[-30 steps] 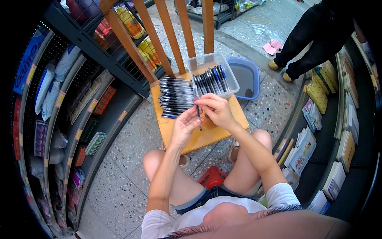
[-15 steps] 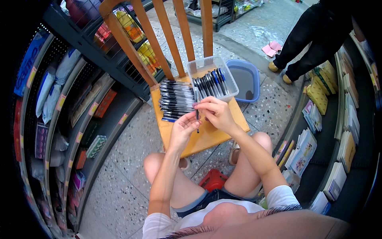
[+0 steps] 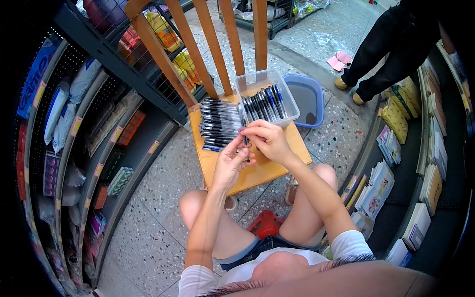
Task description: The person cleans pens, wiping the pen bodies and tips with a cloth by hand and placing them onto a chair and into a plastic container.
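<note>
Both my hands meet over the wooden chair seat [image 3: 257, 173], closed round one pen [image 3: 245, 139] held roughly upright in the view. My left hand [image 3: 232, 161] grips its lower part, and my right hand [image 3: 267, 141] pinches it higher up. Fingers cover much of the pen. Just beyond my left hand lies a stack of black pens [image 3: 217, 123] side by side on the seat, with a blue one at the near end. A clear plastic box [image 3: 289, 106] at the seat's far right holds several black and blue pens.
A blue-grey bucket [image 3: 319, 101] stands on the floor behind the chair. Shelves of packaged goods [image 3: 111, 133] curve along the left, shelves of notebooks [image 3: 376, 190] along the right. A person in dark trousers [image 3: 383, 54] stands at upper right, near pink paper [image 3: 339, 61].
The fingers of my left hand have shifted on the pen and now cover more of its lower end. My right hand keeps its pinch. The whole view has moved very slightly.
</note>
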Action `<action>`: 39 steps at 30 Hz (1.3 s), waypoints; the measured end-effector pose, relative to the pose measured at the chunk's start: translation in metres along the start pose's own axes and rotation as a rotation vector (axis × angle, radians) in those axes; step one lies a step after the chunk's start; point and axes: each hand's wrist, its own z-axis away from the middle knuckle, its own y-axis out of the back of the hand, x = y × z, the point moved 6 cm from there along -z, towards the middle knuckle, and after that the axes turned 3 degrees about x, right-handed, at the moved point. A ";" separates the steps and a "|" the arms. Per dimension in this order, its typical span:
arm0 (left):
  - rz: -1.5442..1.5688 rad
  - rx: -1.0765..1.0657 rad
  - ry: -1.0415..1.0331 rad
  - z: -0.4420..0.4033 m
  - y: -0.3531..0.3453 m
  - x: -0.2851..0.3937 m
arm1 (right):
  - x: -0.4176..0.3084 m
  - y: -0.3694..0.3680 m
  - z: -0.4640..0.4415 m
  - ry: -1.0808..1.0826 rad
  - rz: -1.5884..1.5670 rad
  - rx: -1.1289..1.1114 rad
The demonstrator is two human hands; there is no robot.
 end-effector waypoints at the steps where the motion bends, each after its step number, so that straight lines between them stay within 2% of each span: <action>1: -0.005 0.001 0.002 0.000 0.002 0.001 | -0.002 -0.001 0.000 0.023 0.033 -0.011; 7: -0.028 0.013 -0.016 -0.001 0.009 0.003 | -0.010 -0.006 0.005 0.117 0.129 -0.043; 15: -0.099 -0.044 0.048 0.002 0.002 -0.001 | -0.013 0.015 -0.005 0.055 0.131 0.101; 19: -0.125 -0.033 0.065 0.002 0.005 -0.005 | -0.003 0.019 -0.004 -0.048 0.064 0.133; 25: -0.142 0.010 -0.011 -0.001 0.010 -0.001 | -0.009 0.007 0.001 0.075 0.116 0.023; 33: -0.040 0.070 -0.101 -0.004 0.015 0.010 | -0.015 -0.008 0.010 0.087 0.084 -0.119; 39: -0.053 0.057 -0.068 -0.005 0.013 0.007 | -0.016 -0.001 0.006 0.102 0.090 -0.093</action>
